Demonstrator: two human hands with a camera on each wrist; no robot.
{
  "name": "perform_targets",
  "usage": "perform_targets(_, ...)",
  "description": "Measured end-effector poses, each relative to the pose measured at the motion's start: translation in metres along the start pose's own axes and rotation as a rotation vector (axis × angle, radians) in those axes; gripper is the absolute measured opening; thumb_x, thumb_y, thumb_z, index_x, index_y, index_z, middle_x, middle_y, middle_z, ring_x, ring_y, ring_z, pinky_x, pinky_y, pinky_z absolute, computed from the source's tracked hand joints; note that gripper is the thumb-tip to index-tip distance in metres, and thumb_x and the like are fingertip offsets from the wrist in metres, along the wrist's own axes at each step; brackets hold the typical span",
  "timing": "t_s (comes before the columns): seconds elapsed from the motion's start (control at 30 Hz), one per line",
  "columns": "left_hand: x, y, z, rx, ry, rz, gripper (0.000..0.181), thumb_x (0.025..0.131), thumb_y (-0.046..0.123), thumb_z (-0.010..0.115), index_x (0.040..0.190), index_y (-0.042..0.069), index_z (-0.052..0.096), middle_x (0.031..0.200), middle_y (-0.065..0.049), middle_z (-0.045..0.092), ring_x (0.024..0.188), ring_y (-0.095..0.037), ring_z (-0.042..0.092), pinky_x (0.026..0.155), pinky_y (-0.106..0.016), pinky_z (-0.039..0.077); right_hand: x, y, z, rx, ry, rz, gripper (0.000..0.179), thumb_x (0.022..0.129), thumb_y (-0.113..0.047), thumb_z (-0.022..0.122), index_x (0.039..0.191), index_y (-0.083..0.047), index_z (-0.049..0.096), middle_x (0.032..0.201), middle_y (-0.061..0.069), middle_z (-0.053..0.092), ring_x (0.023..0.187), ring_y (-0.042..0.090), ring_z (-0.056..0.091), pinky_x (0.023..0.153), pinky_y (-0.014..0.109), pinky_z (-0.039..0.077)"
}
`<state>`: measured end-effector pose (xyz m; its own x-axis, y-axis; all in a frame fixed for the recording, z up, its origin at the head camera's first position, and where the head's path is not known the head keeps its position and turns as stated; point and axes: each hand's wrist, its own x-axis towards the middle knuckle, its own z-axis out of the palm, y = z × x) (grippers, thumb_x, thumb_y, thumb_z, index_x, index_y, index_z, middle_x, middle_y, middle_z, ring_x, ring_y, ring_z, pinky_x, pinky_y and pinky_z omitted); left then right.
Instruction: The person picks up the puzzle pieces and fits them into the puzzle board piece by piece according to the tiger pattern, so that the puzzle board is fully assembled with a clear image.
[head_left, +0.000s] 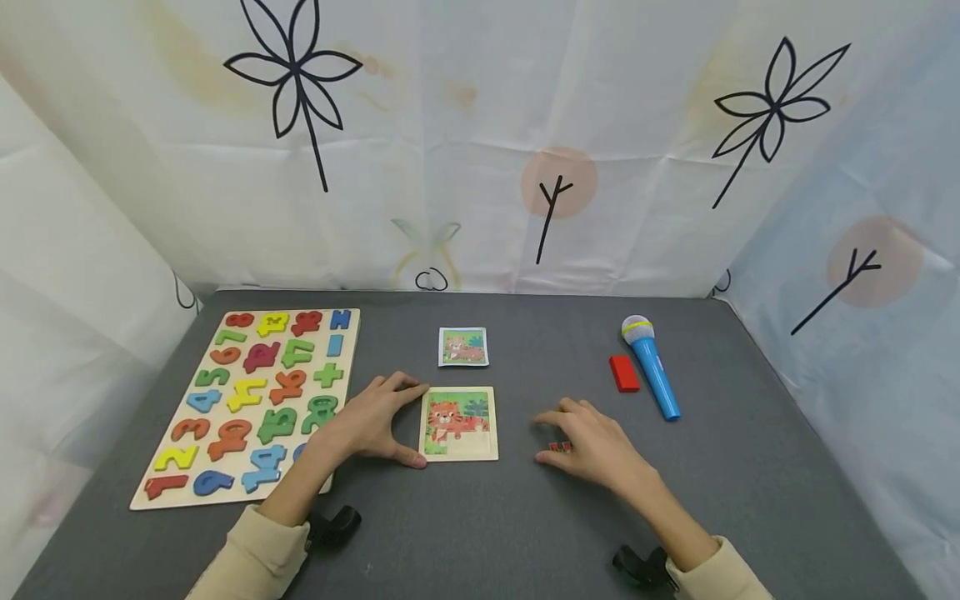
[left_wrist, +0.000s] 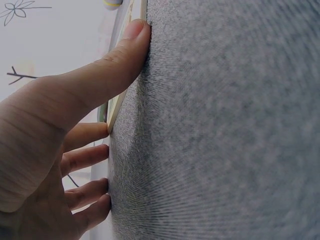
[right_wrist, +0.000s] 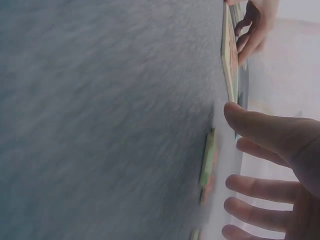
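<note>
A wooden tiger puzzle board (head_left: 459, 454) lies flat on the grey table, its picture partly filled and bare wood showing at its lower right. My left hand (head_left: 372, 419) touches the board's left side, thumb near the lower corner and forefinger near the upper one. The other left fingers rest loosely beside it in the left wrist view. To the right, my right hand (head_left: 592, 442) is spread over small puzzle pieces (head_left: 560, 447), partly hidden under it. In the right wrist view a puzzle piece (right_wrist: 208, 160) lies on the table, apart from the fingertips.
Behind the board lies a small tiger picture card (head_left: 463, 363). A large number puzzle board (head_left: 180, 492) fills the left side, partly behind my left arm. At the back right are a red block (head_left: 624, 373) and a blue toy microphone (head_left: 656, 375). White cloth (head_left: 480, 108) surrounds the table.
</note>
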<state>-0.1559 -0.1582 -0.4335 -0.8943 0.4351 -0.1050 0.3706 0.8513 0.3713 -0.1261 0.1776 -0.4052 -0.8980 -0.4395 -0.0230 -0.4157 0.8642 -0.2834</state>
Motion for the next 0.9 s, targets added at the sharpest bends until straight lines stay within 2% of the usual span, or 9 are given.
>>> perform_targets(0.3, 0.001, -0.002, 0.000, -0.006, -0.009, -0.006, 0.109, 0.063, 0.062, 0.092, 0.152, 0.014, 0.051, 0.147, -0.010, 0.051, 0.127, -0.031, 0.050, 0.105, -0.055, 0.047, -0.014, 0.013, 0.001, 0.021, -0.015, 0.022, 0.037, 0.082, -0.028, 0.086, 0.116, -0.015, 0.078, 0.091, -0.003, 0.062, 0.076, 0.009, 0.045, 0.063, 0.023, 0.036)
perform_targets(0.5, 0.002, -0.002, 0.000, -0.012, -0.019, -0.011, 0.109, 0.063, 0.062, 0.092, 0.152, 0.014, 0.050, 0.147, -0.009, 0.051, 0.127, -0.031, 0.049, 0.106, -0.055, 0.047, -0.016, 0.016, 0.003, 0.045, -0.005, -0.027, 0.030, 0.082, -0.024, 0.086, 0.109, -0.014, 0.080, 0.083, -0.005, 0.059, 0.072, 0.006, 0.042, 0.061, 0.020, 0.034)
perform_targets(0.73, 0.001, -0.001, -0.001, -0.020, -0.020, -0.011, 0.109, 0.064, 0.060, 0.092, 0.152, 0.014, 0.050, 0.148, -0.009, 0.050, 0.128, -0.031, 0.049, 0.106, -0.055, 0.047, -0.017, 0.018, 0.003, 0.052, 0.009, -0.107, 0.022, 0.083, -0.022, 0.085, 0.103, -0.015, 0.079, 0.082, -0.007, 0.060, 0.074, 0.003, 0.044, 0.063, 0.020, 0.036)
perform_targets(0.9, 0.001, 0.000, -0.002, -0.017, -0.016, -0.009, 0.108, 0.064, 0.060, 0.092, 0.152, 0.013, 0.050, 0.147, -0.010, 0.051, 0.127, -0.031, 0.049, 0.106, -0.055, 0.047, -0.014, 0.017, 0.003, 0.071, 0.003, -0.117, 0.017, 0.085, -0.021, 0.083, 0.100, -0.016, 0.078, 0.081, -0.007, 0.059, 0.073, 0.003, 0.044, 0.061, 0.019, 0.036)
